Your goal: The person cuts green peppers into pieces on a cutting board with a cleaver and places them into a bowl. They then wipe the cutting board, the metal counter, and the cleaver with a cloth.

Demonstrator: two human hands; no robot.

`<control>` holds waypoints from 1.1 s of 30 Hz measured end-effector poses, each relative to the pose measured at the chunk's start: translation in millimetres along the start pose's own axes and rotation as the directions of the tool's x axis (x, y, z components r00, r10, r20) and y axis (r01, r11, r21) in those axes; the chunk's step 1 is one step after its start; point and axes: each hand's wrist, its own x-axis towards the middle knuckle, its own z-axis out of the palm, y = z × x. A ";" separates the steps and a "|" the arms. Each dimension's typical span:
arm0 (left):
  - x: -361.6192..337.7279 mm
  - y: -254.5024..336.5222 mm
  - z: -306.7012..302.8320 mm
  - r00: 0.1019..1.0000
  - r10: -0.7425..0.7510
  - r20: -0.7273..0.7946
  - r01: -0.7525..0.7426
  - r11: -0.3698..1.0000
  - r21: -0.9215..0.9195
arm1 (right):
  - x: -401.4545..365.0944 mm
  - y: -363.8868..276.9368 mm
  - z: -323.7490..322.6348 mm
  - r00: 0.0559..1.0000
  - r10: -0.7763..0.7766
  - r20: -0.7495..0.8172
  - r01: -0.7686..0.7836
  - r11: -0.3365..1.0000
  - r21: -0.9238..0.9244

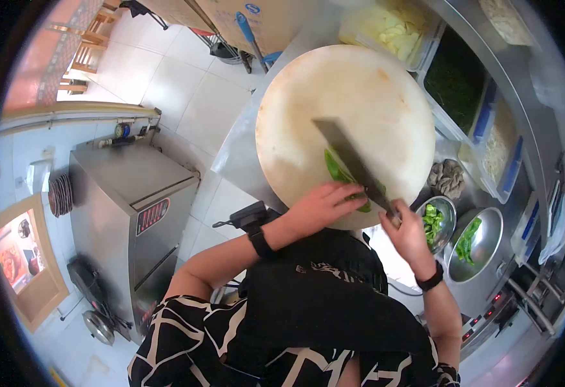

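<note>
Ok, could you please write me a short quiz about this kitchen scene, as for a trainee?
1. True or false: the left hand holds down the green vegetable on the round cutting board.
2. What does the right hand grip?
A) a ladle
B) the cleaver
C) a plate
3. Fill the gap: the cut green pieces lie in metal ____ to the right of the board.

Key: 1 true; 2 B; 3 bowls.
</note>
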 end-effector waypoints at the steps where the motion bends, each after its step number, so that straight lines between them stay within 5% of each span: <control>1: 1.8 6.0 -7.0 0.997 -0.065 -0.045 0.063 0.997 -0.041 | 3.8 -5.1 -7.8 0.998 0.054 -0.024 -0.053 0.998 0.045; 2: 2.7 6.2 -12.8 0.998 -0.055 -0.040 0.053 0.998 -0.040 | 5.9 -5.2 -13.4 0.989 0.151 0.006 -0.151 0.986 0.066; 4: 4.5 -0.8 -24.1 0.991 -0.074 -0.114 0.105 0.951 0.291 | 3.1 -4.8 -18.5 0.982 0.147 -0.116 -0.131 0.982 0.134; 6: -1.7 -12.6 -21.9 0.995 -0.085 -0.059 0.098 0.957 0.274 | -8.5 -2.4 -27.4 0.966 0.255 -0.041 -0.250 0.963 0.101; 8: -8.2 -17.5 -18.2 0.995 -0.097 0.000 0.094 0.963 0.252 | -29.0 -1.9 -27.2 0.970 0.129 -0.206 -0.091 0.979 0.183; 9: -8.2 -15.5 -20.2 0.996 -0.083 -0.007 0.083 0.979 0.186 | -39.9 -1.9 -28.1 0.950 0.285 -0.130 -0.246 0.935 0.255; 14: -22.7 -10.0 -3.3 0.994 -0.053 -0.092 0.064 0.991 0.121 | -78.6 0.4 -25.4 0.938 0.332 -0.104 -0.312 0.934 0.174; 17: -22.2 -3.3 1.4 0.983 0.006 -0.184 0.040 0.969 0.242 | -88.4 -12.1 -31.0 0.987 0.135 -0.085 -0.134 0.991 0.009; 25: -19.9 5.4 -2.7 0.990 0.002 -0.144 0.048 0.937 0.346 | -82.3 -37.5 -37.5 0.991 0.125 0.038 -0.122 0.989 -0.089; 28: -22.8 11.5 -3.2 0.995 -0.075 -0.072 0.093 0.953 0.288 | -72.6 -27.9 -20.4 0.967 0.227 0.117 -0.216 0.971 -0.097; 32: -32.9 14.5 -1.9 0.994 -0.108 -0.028 0.112 0.974 0.199 | -61.3 -11.4 4.1 0.999 0.038 -0.036 -0.040 0.998 -0.040; 33: -35.3 14.9 -2.9 0.993 -0.110 -0.047 0.115 0.985 0.129 | -58.5 -9.0 3.3 0.988 0.152 -0.017 -0.151 0.988 0.024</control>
